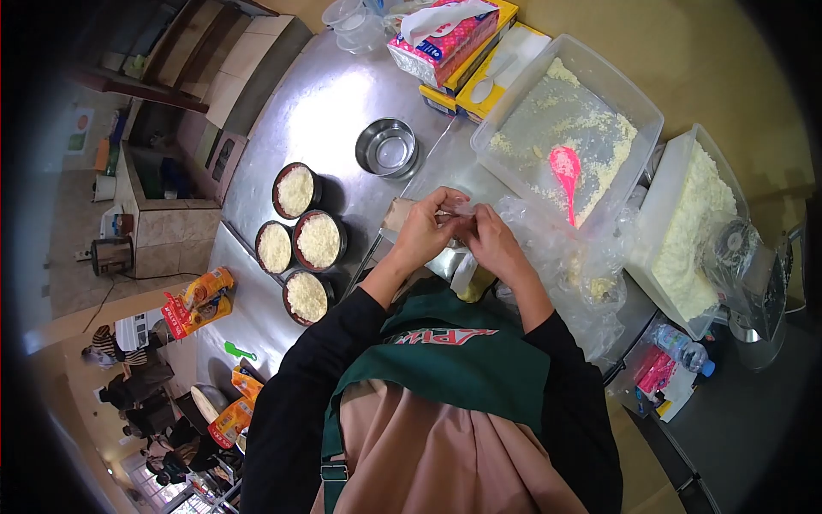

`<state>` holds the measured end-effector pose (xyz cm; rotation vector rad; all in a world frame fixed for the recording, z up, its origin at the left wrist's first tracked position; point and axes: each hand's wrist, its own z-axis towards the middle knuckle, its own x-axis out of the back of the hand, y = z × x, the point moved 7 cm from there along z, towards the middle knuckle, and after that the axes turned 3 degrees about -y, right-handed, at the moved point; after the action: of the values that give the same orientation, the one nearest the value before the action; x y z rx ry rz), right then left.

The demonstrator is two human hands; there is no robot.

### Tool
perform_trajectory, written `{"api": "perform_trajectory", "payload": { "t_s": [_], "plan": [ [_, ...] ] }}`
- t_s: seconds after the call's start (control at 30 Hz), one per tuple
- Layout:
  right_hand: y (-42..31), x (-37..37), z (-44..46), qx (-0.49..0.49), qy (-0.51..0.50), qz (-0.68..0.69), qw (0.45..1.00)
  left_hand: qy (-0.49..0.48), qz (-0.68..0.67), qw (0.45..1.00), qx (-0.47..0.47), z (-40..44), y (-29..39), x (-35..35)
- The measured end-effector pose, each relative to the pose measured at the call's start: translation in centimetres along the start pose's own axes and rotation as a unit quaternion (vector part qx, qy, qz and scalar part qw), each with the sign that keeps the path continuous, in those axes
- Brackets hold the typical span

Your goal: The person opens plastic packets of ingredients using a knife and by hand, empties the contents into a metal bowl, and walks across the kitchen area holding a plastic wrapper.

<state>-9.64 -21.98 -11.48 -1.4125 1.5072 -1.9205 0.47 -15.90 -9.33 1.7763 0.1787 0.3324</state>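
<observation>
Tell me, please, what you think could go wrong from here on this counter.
A thin, translucent piece appears pinched between the left hand and right hand; it might slip from the grip.
The left sleeve looks close to the nearest dark pan; a sideways swing might jostle it and shed white topping.
Crumpled clear plastic lies beside the right arm and near the shallow tub; if snagged, it could tug the tub.

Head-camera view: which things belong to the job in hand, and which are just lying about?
Probably the job: translucent film held between left hand and right hand; four filled bowls; pink spoon; crumb-dusted plastic tub.

Seemingly lying about: tissue box; water bottle; green utensil.
</observation>
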Motion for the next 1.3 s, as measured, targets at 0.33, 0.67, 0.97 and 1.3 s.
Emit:
{"api": "perform_trajectory", "payload": {
  "t_s": [0.33,0.67,0.97,1.3],
  "plan": [
    [0.7,-0.5,0.5,0.009,-0.055,-0.039,0.998,-0.043,0.134,0.99,0.025,0.8,-0.5,0.5],
    [0.1,-0.7,0.8,0.009,0.007,-0.109,0.994,-0.064,0.15,0.986,-0.038,1.6,0.5,1.1],
    [-1.3,-0.5,0.7,-0.018,-0.043,-0.055,0.997,-0.136,0.106,0.985,-0.022,2.0,-1.0,1.7],
    [-0.1,-0.6,0.5,-0.063,-0.044,-0.031,0.997,-0.199,-0.049,0.974,0.098,2.4,-1.5,3.6]
  ]
}}
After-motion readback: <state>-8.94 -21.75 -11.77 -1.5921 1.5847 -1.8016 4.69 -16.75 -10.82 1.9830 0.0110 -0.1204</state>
